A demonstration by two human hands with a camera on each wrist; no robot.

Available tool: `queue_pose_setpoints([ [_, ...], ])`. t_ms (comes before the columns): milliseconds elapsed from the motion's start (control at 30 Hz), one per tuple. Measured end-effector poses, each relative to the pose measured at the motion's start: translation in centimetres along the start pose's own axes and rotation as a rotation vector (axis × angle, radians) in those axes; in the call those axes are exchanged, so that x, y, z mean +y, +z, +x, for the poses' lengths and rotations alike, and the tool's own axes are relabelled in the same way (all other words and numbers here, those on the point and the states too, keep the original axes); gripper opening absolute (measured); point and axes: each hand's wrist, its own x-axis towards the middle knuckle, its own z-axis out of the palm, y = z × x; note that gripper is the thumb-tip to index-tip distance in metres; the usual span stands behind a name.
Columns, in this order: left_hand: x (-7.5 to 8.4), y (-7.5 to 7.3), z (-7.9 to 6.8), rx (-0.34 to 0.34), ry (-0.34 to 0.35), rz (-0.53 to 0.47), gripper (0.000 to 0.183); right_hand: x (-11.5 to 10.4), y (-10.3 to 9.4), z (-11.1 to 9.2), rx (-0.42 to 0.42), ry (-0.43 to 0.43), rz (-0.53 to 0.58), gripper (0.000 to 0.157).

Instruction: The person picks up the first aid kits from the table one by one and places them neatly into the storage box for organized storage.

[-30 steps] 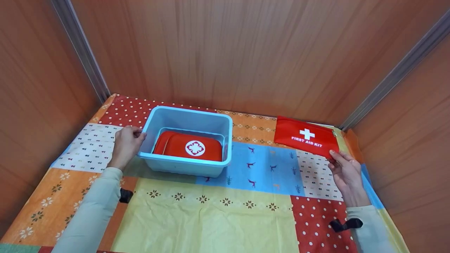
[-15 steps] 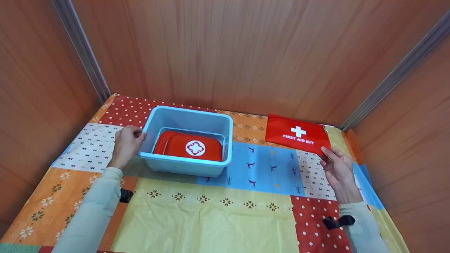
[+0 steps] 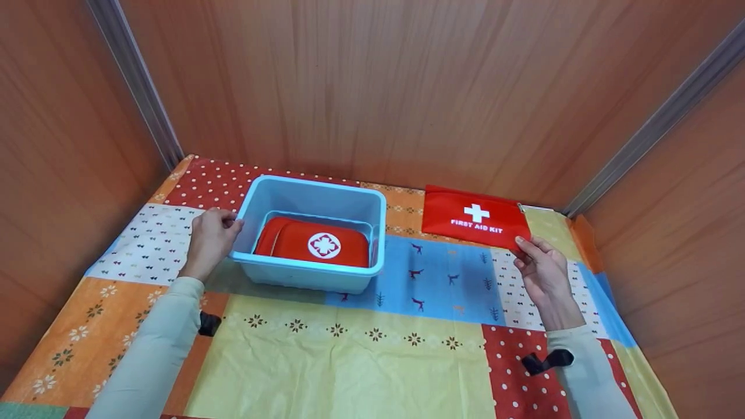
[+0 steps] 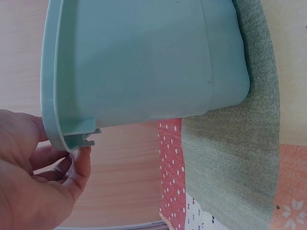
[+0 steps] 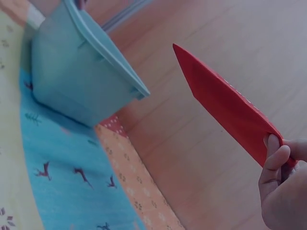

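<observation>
My right hand (image 3: 546,273) pinches the near right corner of a flat red first aid pouch (image 3: 474,216), with its white cross and lettering facing up. In the right wrist view the pouch (image 5: 223,105) is held off the cloth, thumb on one side and fingers on the other. My left hand (image 3: 210,238) holds the left rim of a light blue plastic bin (image 3: 308,276). The left wrist view shows thumb and fingers (image 4: 81,170) curled about the rim's corner. Inside the bin lies a red case (image 3: 291,241) with a white round emblem.
A patchwork-patterned cloth (image 3: 349,361) covers the table. Wood-grain panels (image 3: 372,87) wall it at the back and both sides, with metal strips (image 3: 137,81) at the corners. Black straps (image 3: 547,362) hang at the wrists.
My right hand has carried the red pouch to the left, toward the bin, and slightly farther back. The left hand and the bin stay in place.
</observation>
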Motion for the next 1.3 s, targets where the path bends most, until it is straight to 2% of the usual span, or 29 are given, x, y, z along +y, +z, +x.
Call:
queue_pose_setpoints([
  [233,-0.1,0.0,0.0,0.000,0.014,0.009,0.037,0.5,1.5,0.1,0.009,0.011,-0.012,0.021],
  [433,0.1,0.0,0.1,0.021,0.022,0.011,0.035,1.2,2.7,0.0,0.001,0.012,-0.054,0.027],
  [700,0.0,0.0,0.1,0.000,0.017,-0.009,0.036,2.3,4.4,0.1,-0.005,0.034,-0.106,0.036],
  [833,0.0,-0.1,0.1,0.001,0.024,-0.007,0.036,2.8,5.3,0.1,0.000,0.042,-0.120,0.035],
  [967,-0.1,-0.1,0.0,-0.003,0.029,-0.014,0.036,3.3,6.2,0.1,-0.018,0.049,-0.135,0.033],
  [1300,-0.2,-0.1,-0.1,0.000,0.028,-0.019,0.037,4.2,8.5,-0.3,-0.071,0.051,-0.166,0.042],
])
